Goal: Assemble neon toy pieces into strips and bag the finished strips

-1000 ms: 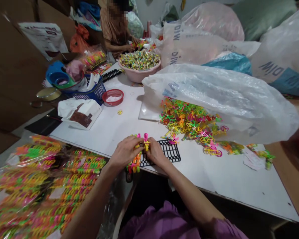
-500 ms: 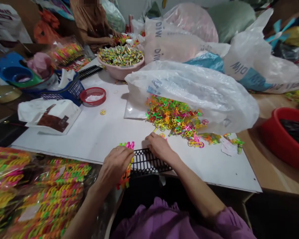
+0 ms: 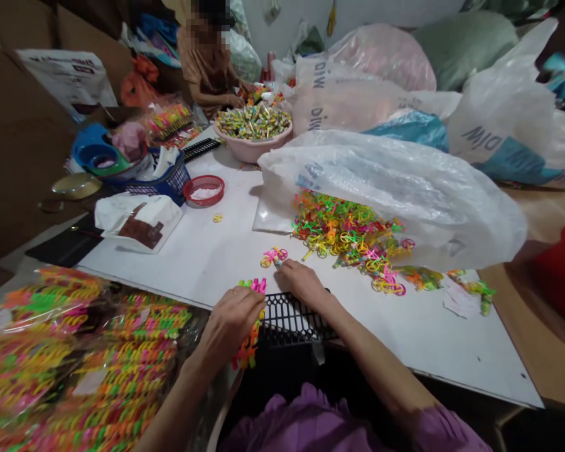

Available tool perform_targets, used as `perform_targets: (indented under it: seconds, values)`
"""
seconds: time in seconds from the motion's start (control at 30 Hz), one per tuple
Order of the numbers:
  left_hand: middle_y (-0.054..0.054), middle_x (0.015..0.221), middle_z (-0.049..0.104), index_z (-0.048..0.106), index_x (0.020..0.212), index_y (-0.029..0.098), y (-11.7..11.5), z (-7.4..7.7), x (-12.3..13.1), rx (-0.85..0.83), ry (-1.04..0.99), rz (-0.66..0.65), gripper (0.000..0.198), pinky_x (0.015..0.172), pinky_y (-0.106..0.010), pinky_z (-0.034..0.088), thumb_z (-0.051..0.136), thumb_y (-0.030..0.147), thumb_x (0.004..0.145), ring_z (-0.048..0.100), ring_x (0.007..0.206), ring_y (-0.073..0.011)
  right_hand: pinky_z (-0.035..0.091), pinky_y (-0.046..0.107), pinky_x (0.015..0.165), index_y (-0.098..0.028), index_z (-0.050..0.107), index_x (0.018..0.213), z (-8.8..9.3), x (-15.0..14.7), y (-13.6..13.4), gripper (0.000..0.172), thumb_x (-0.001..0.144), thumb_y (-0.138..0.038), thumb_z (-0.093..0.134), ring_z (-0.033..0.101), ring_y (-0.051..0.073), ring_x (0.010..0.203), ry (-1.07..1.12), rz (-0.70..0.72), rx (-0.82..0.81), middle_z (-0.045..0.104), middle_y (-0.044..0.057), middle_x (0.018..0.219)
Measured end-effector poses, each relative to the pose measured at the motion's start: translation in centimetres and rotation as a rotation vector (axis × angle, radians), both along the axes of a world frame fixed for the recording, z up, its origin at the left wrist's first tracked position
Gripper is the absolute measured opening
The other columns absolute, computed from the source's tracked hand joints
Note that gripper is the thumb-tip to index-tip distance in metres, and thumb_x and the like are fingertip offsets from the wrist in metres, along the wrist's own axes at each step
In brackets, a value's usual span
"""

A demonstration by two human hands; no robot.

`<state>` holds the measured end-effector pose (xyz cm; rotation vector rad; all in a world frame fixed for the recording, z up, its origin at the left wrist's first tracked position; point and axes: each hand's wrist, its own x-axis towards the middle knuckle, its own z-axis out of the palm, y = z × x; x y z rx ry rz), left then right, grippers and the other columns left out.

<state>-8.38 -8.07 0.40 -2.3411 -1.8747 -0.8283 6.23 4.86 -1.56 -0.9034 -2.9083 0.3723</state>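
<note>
My left hand [image 3: 235, 312] is closed over the left end of a black plastic rack [image 3: 294, 317], where several bright plastic pieces [image 3: 253, 342] in pink, green, yellow and orange sit in a row. At the table's front edge the rack's right part shows bare slots. My right hand [image 3: 305, 284] reaches over the rack's far side, its fingers pinched at a small toy bicycle [image 3: 274, 256] with pink and yellow wheels. Beyond that hand lies a heap of similar colourful toy bicycles [image 3: 339, 226], spilling from a large clear plastic bag [image 3: 405, 182].
A red basket [image 3: 204, 191], a blue basket [image 3: 162, 182] and a white-and-brown packet [image 3: 139, 223] stand on the left. Behind them is a pink basin [image 3: 254, 147] of small wrapped pieces. Packed bags [image 3: 98, 358] lie front left. Another person [image 3: 211, 75] works at the back.
The head view has swung left, shifting everything rightward. My right hand now has a pink-and-yellow toy bicycle at its fingertips, apart from the heap. My left hand stays on the rack.
</note>
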Motion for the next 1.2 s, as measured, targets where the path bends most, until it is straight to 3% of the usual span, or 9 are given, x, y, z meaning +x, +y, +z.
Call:
perform_targets:
  seconds: [0.13, 0.27, 0.43, 0.57, 0.67, 0.77, 0.83, 0.97, 1.2]
  values:
    - [-0.002, 0.082, 0.063, 0.058, 0.089, 0.018, 0.7, -0.1, 0.0, -0.002, -0.001, 0.015, 0.011, 0.079, -0.030, 0.043, 0.047, 0.019, 0.088, 0.056, 0.082, -0.0155, 0.042, 0.026, 0.072, -0.017, 0.056, 0.100, -0.2, -1.3, 1.0, 0.021, 0.087, -0.031, 0.046, 0.056, 0.020, 0.093, 0.005, -0.270, -0.003, 0.060, 0.008, 0.099]
    - [-0.002, 0.082, 0.062, 0.058, 0.089, 0.018, 1.1, 0.0, 0.0, -0.033, -0.015, 0.030, 0.011, 0.077, -0.029, 0.043, 0.047, 0.021, 0.088, 0.055, 0.080, -0.0151, 0.041, 0.028, 0.066, -0.014, 0.059, 0.095, -0.9, -3.7, 2.1, 0.023, 0.082, -0.031, 0.050, 0.059, 0.020, 0.080, -0.019, -0.411, -0.079, 0.063, 0.011, 0.091]
    - [-0.003, 0.079, 0.062, 0.059, 0.085, 0.018, 2.0, 0.2, -0.9, -0.060, -0.032, 0.045, 0.016, 0.075, -0.029, 0.043, 0.045, 0.023, 0.089, 0.055, 0.078, -0.0155, 0.037, 0.024, 0.058, -0.016, 0.058, 0.075, 0.5, -1.5, 2.9, 0.022, 0.072, -0.037, 0.060, 0.052, 0.013, 0.062, 0.420, -0.520, -0.421, 0.058, 0.001, 0.066]
    - [-0.005, 0.080, 0.062, 0.061, 0.084, 0.016, 4.3, 0.5, -1.9, -0.081, -0.016, 0.167, 0.018, 0.076, -0.030, 0.044, 0.046, 0.024, 0.088, 0.056, 0.079, -0.0172, 0.038, 0.022, 0.054, -0.016, 0.057, 0.084, 1.7, 0.8, -0.1, 0.033, 0.065, -0.042, 0.065, 0.047, 0.010, 0.056, 0.871, -0.536, -0.703, 0.054, -0.004, 0.065]
    - [-0.006, 0.084, 0.063, 0.062, 0.089, 0.015, 5.1, 1.1, -2.3, -0.048, -0.042, 0.221, 0.016, 0.079, -0.030, 0.044, 0.048, 0.023, 0.086, 0.057, 0.082, -0.0176, 0.039, 0.022, 0.053, -0.016, 0.056, 0.076, 0.0, 0.3, -3.2, 0.024, 0.064, -0.035, 0.065, 0.048, 0.010, 0.054, 0.821, -0.495, -0.871, 0.054, -0.004, 0.060]
    - [-0.006, 0.091, 0.063, 0.061, 0.097, 0.016, 3.6, 2.0, -2.3, 0.049, -0.092, 0.245, 0.018, 0.083, -0.030, 0.044, 0.049, 0.024, 0.086, 0.056, 0.089, -0.0172, 0.041, 0.023, 0.053, -0.017, 0.055, 0.076, -2.6, -1.0, -5.3, 0.016, 0.071, -0.032, 0.056, 0.051, 0.012, 0.053, 0.794, -0.489, -0.968, 0.056, -0.002, 0.059]
    - [-0.005, 0.093, 0.062, 0.060, 0.099, 0.016, 1.8, 2.1, -2.0, 0.056, -0.111, 0.210, 0.018, 0.083, -0.029, 0.044, 0.050, 0.024, 0.086, 0.056, 0.090, -0.0164, 0.043, 0.024, 0.056, -0.017, 0.056, 0.082, -3.8, -1.6, -5.9, 0.017, 0.075, -0.031, 0.052, 0.054, 0.013, 0.057, 0.807, -0.488, -0.924, 0.059, -0.001, 0.066]
    - [-0.005, 0.093, 0.063, 0.059, 0.101, 0.016, -1.0, 1.1, -0.3, -0.001, 0.001, 0.122, 0.018, 0.083, -0.031, 0.044, 0.049, 0.019, 0.086, 0.056, 0.091, -0.0181, 0.043, 0.027, 0.065, -0.018, 0.055, 0.081, -4.4, -1.8, -6.2, 0.009, 0.076, -0.024, 0.050, 0.055, 0.016, 0.072, 0.736, -0.331, -0.589, 0.059, 0.004, 0.079]
    - [-0.005, 0.090, 0.063, 0.058, 0.103, 0.017, -0.8, 0.7, 1.7, -0.041, -0.027, 0.103, 0.022, 0.079, -0.033, 0.046, 0.054, 0.027, 0.084, 0.057, 0.087, -0.0190, 0.042, 0.027, 0.067, -0.018, 0.053, 0.090, -3.6, -0.3, -6.5, 0.015, 0.078, -0.015, 0.044, 0.051, 0.017, 0.076, 0.508, -0.150, -0.403, 0.055, 0.006, 0.086]
